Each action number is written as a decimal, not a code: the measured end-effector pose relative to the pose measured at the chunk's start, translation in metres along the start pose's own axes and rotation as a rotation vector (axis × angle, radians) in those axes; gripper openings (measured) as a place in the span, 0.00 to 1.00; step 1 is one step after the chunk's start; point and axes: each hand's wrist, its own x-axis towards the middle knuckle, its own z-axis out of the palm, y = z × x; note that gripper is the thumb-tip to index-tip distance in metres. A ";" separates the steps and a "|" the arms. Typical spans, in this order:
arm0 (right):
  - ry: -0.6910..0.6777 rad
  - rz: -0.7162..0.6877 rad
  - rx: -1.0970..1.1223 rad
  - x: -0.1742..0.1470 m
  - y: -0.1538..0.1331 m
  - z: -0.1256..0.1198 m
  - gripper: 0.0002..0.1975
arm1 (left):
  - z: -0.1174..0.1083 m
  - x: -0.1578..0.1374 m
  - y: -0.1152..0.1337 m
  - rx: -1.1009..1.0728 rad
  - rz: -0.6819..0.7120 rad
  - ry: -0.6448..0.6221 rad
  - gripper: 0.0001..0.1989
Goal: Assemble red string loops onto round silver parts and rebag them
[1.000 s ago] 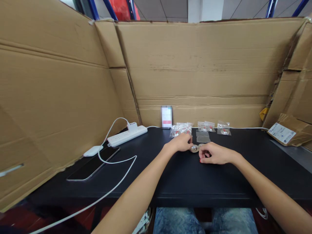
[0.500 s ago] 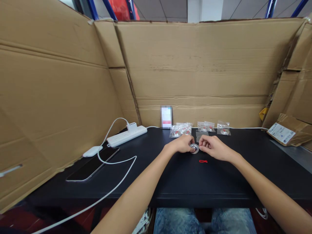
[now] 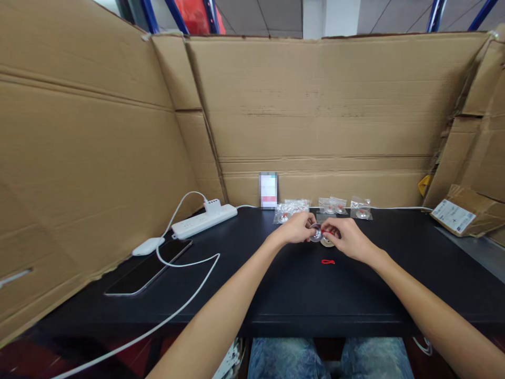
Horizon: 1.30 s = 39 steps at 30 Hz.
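My left hand (image 3: 296, 228) is closed on the edge of a round, clear-and-silver disc (image 3: 315, 234), held just above the black table. My right hand (image 3: 346, 236) is pinched close beside it, with a small red piece (image 3: 324, 231) at its fingertips; whether it is cord cannot be made out. Below the right fingers is a pale, cream-coloured round disc (image 3: 327, 242), partly covered by the hand and by the first disc. I cannot tell if the right fingers touch it. A looped red cord (image 3: 327, 261) lies on the table nearer to me.
Small clear bags with silver-and-red discs (image 3: 360, 209) lie along the back. A phone (image 3: 269, 190) stands against the cardboard wall (image 3: 335, 105). Leftward are a power strip (image 3: 205, 222), white cable (image 3: 197, 289) and dark tablet-like device (image 3: 152, 268). A brown labelled package (image 3: 453, 216) sits right.
The disc in my left hand has risen slightly and tilted. A pale second disc now shows beneath my right fingers, and a red piece shows at their tips.
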 end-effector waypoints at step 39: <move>0.177 0.010 -0.195 0.000 0.001 -0.004 0.06 | 0.003 -0.011 0.032 -0.737 0.023 -0.061 0.09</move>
